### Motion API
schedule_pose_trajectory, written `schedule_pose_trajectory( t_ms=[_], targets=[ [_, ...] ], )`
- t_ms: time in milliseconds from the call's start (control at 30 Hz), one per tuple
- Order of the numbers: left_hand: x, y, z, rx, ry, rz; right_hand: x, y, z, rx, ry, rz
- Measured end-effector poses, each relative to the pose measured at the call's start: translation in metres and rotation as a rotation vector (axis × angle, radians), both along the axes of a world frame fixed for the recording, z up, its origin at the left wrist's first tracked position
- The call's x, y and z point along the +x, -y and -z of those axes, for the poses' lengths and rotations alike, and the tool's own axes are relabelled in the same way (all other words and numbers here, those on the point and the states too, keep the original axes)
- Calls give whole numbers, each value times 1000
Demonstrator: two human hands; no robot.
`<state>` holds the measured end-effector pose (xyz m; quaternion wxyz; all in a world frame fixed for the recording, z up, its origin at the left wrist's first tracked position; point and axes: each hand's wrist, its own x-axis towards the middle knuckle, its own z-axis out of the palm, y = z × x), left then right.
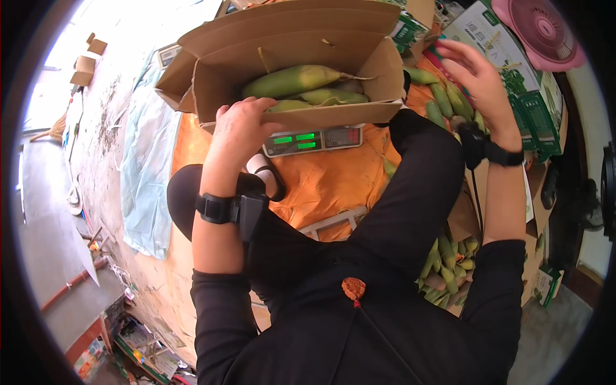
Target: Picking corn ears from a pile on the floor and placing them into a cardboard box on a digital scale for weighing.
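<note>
An open cardboard box (298,45) stands in front of me above a digital scale (313,140) with lit green displays. Several green radishes (291,81) lie inside it, one with a long thin root. My left hand (245,122) rests on the near left rim of the box, fingers over the edge, and seems to hold it. My right hand (469,72) is raised to the right of the box, fingers spread and partly bent, over a pile of green radishes (440,98). A red and teal item lies behind its fingers; no grip on it shows.
Orange sheeting (327,178) covers the floor between my legs. More radishes (450,262) lie beside my right hip. Printed cartons (517,62) and a pink plastic basket (544,29) stand at the right. Pale blue plastic sheeting (144,178) lies at the left.
</note>
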<state>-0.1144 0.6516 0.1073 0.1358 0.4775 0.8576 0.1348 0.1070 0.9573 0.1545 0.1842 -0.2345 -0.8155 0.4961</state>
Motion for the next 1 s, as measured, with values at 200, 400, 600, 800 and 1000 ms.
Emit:
schedule_pose_trajectory(
  t_ms=[200,400,600,800,1000],
  targets=[
    [-5,2,4,77,-18,22,158,-6,65,-236,63,489],
    [1,-7,5,88,47,-27,240,73,158,-864,111,826],
    [0,-8,7,108,27,-45,272,52,253,-1199,-195,1080],
    [4,-7,2,153,-65,-8,249,1,284,-1210,-704,1299],
    [1,-2,2,158,-92,-6,269,-43,311,-1131,-1070,1226]
  ],
)
